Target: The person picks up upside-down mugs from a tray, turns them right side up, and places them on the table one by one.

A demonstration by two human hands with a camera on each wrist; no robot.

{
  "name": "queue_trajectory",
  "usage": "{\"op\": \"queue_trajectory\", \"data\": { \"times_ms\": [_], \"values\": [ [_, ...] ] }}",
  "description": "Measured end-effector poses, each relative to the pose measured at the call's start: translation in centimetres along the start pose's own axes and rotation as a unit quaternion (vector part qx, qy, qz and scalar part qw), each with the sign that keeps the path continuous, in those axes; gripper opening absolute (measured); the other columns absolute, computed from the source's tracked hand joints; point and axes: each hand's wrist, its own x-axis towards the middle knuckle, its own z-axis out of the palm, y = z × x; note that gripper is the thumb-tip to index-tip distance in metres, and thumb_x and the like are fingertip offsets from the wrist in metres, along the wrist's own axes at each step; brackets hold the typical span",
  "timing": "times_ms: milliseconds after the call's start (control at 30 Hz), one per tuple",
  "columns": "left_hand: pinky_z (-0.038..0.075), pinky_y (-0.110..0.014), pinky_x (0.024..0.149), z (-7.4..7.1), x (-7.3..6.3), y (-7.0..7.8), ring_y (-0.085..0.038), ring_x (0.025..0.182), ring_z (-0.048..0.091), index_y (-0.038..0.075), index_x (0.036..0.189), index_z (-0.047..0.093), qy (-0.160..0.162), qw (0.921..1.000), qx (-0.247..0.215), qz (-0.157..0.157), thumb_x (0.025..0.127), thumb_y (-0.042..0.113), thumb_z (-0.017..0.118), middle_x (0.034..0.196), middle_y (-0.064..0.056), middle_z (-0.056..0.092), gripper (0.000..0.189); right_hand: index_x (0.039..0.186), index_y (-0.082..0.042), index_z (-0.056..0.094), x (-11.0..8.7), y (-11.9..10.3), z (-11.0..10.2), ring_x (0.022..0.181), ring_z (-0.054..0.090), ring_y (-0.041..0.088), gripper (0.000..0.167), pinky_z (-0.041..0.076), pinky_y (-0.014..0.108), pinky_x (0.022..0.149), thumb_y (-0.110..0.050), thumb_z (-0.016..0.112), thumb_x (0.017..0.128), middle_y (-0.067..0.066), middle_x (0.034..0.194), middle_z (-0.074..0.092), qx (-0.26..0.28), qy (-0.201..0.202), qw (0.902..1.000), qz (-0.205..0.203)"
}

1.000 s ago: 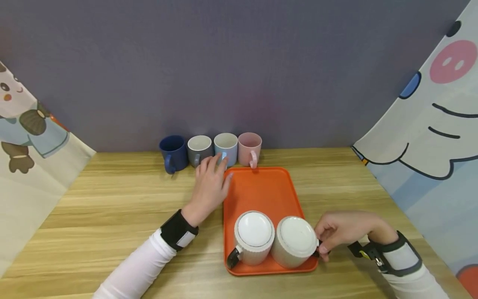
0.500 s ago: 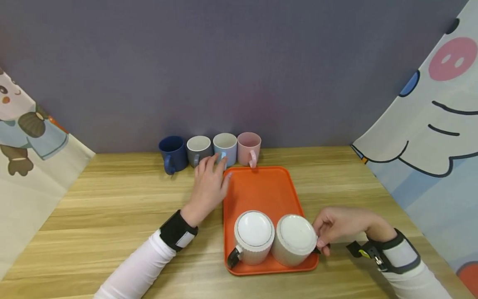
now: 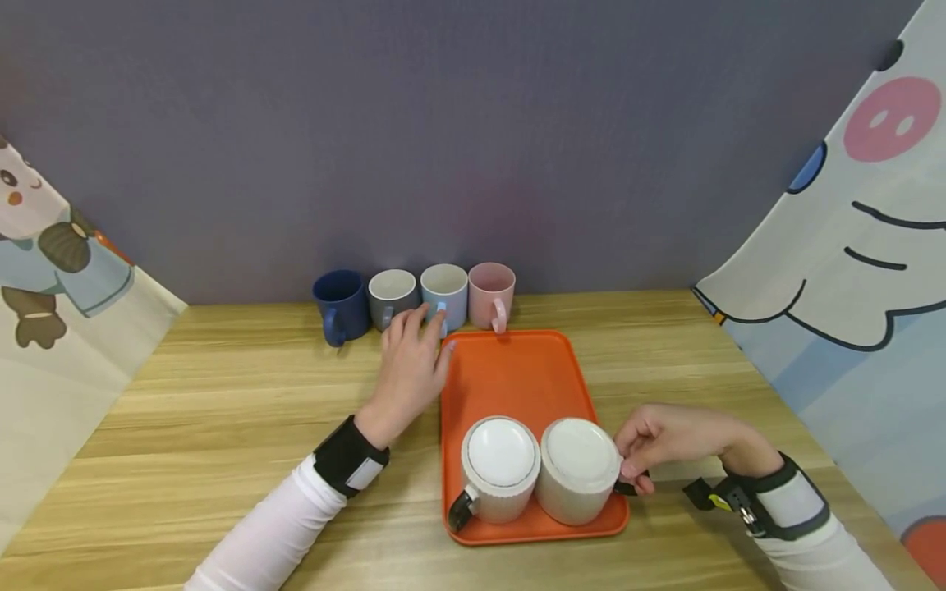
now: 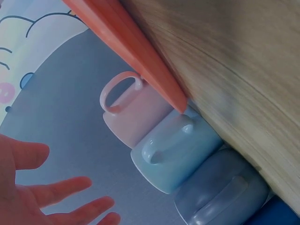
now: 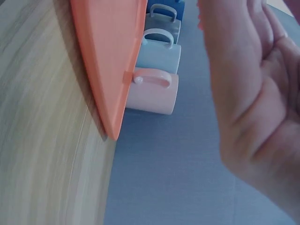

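On the orange tray (image 3: 517,369) two whitish mugs stand upside down near its front edge. My right hand (image 3: 680,443) pinches the dark handle (image 3: 625,487) of the right mug (image 3: 580,472); its fingertips are out of sight in the right wrist view. The left upturned mug (image 3: 501,468) has its dark handle toward the front left. My left hand (image 3: 409,361) has its fingers extended and loosely spread, over the tray's far left corner, in front of the grey mug (image 3: 393,297) and light blue mug (image 3: 445,294). In the left wrist view these fingers (image 4: 70,187) hold nothing.
A pink mug (image 3: 492,294) and a dark blue mug (image 3: 342,305) stand upright at the two ends of the back row, against the grey wall (image 3: 473,148). Cartoon-printed cloths hang at both sides. The wooden table (image 3: 244,394) surrounds the tray.
My right hand has shifted slightly back and left, and the right upturned mug has moved a little the same way. My left hand stays nearly in place.
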Motion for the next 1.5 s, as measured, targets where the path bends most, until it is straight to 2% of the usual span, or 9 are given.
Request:
{"op": "queue_trajectory", "data": {
  "times_ms": [167, 400, 633, 867, 1000, 1067, 1167, 1300, 1500],
  "values": [
    [0.032, -0.054, 0.098, 0.0, 0.0, 0.0, -0.04, 0.119, 0.04, 0.002, 0.128, 0.055, -0.006, 1.0, -0.005, -0.004, 0.092, 0.022, 0.06, 0.134, -0.024, 0.048, 0.042, 0.088, 0.013, 0.059, -0.1, -0.5, 0.0, 0.063, 0.064, 0.023, 0.015, 0.055, 0.029, 0.063, 0.006, 0.047, 0.095, 0.031, 0.067, 0.056, 0.014, 0.017, 0.9996, 0.018],
    [0.034, -0.053, 0.095, 0.2, 0.2, -0.2, -0.041, 0.118, 0.041, 0.0, 0.127, 0.056, 0.009, 0.9999, -0.005, -0.005, 0.093, 0.023, 0.059, 0.133, -0.025, 0.049, 0.041, 0.081, 0.009, 0.055, -0.2, -0.9, 0.0, 0.063, 0.06, 0.038, 0.019, 0.055, 0.029, 0.067, 0.005, 0.045, 0.096, 0.03, 0.063, 0.051, 0.033, 0.039, 0.9983, 0.027],
    [0.033, -0.053, 0.096, 0.2, 0.6, -0.5, -0.04, 0.12, 0.038, 0.001, 0.129, 0.054, -0.005, 0.9998, -0.003, -0.021, 0.094, 0.026, 0.057, 0.136, -0.025, 0.046, 0.043, 0.082, 0.012, 0.054, -0.6, -1.0, -0.2, 0.062, 0.054, 0.045, 0.019, 0.055, 0.03, 0.067, 0.008, 0.041, 0.096, 0.032, 0.063, 0.047, 0.058, 0.042, 0.9973, 0.014],
    [0.035, -0.052, 0.095, 0.3, 1.0, -0.6, -0.04, 0.121, 0.039, 0.001, 0.129, 0.055, -0.001, 0.9996, -0.006, -0.029, 0.094, 0.026, 0.056, 0.135, -0.024, 0.047, 0.043, 0.086, 0.01, 0.055, -0.7, -1.6, -0.7, 0.062, 0.057, 0.035, 0.021, 0.055, 0.038, 0.064, 0.01, 0.036, 0.096, 0.024, 0.066, 0.049, 0.049, 0.053, 0.9968, -0.036],
    [0.038, -0.052, 0.091, 0.4, 1.3, -0.5, -0.041, 0.117, 0.043, -0.001, 0.125, 0.056, 0.019, 0.9994, -0.015, -0.023, 0.094, 0.024, 0.057, 0.13, -0.025, 0.051, 0.04, 0.084, 0.009, 0.055, -0.6, -1.9, -1.1, 0.065, 0.06, 0.029, 0.022, 0.054, 0.037, 0.064, 0.006, 0.038, 0.097, 0.021, 0.066, 0.051, 0.041, 0.096, 0.9946, -0.007],
    [0.04, -0.051, 0.089, 0.4, 1.5, -0.4, -0.041, 0.111, 0.047, -0.003, 0.122, 0.058, 0.031, 0.9991, -0.024, -0.018, 0.093, 0.022, 0.058, 0.124, -0.025, 0.054, 0.039, 0.084, 0.009, 0.055, -0.5, -2.1, -1.3, 0.069, 0.064, 0.023, 0.022, 0.054, 0.035, 0.066, 0.002, 0.04, 0.098, 0.016, 0.065, 0.052, 0.043, 0.119, 0.9917, 0.021],
    [0.044, -0.048, 0.085, 0.4, 1.8, -0.2, -0.039, 0.1, 0.052, -0.006, 0.118, 0.059, 0.04, 0.9984, -0.038, -0.012, 0.093, 0.019, 0.059, 0.112, -0.024, 0.059, 0.035, 0.085, 0.008, 0.054, -0.2, -2.4, -1.6, 0.073, 0.065, 0.018, 0.022, 0.054, 0.034, 0.068, -0.001, 0.041, 0.099, 0.008, 0.067, 0.054, 0.045, 0.14, 0.9888, 0.029],
    [0.047, -0.044, 0.08, 0.5, 2.1, 0.2, -0.036, 0.088, 0.055, -0.007, 0.111, 0.063, 0.039, 0.9975, -0.057, -0.017, 0.094, 0.018, 0.057, 0.099, -0.022, 0.063, 0.031, 0.089, 0.001, 0.058, 0.1, -2.7, -2.1, 0.075, 0.064, 0.014, 0.023, 0.054, 0.032, 0.07, -0.002, 0.039, 0.1, -0.002, 0.072, 0.057, 0.061, 0.152, 0.9865, 0.012],
    [0.048, -0.042, 0.077, 0.7, 2.5, 0.5, -0.035, 0.084, 0.056, -0.006, 0.102, 0.066, 0.053, 0.9955, -0.075, -0.025, 0.094, 0.018, 0.056, 0.094, -0.02, 0.065, 0.027, 0.092, -0.007, 0.06, 0.7, -2.8, -3.0, 0.078, 0.061, 0.008, 0.026, 0.053, 0.029, 0.076, -0.003, 0.035, 0.102, -0.007, 0.077, 0.057, 0.094, 0.163, 0.982, -0.014]
  ]
}}
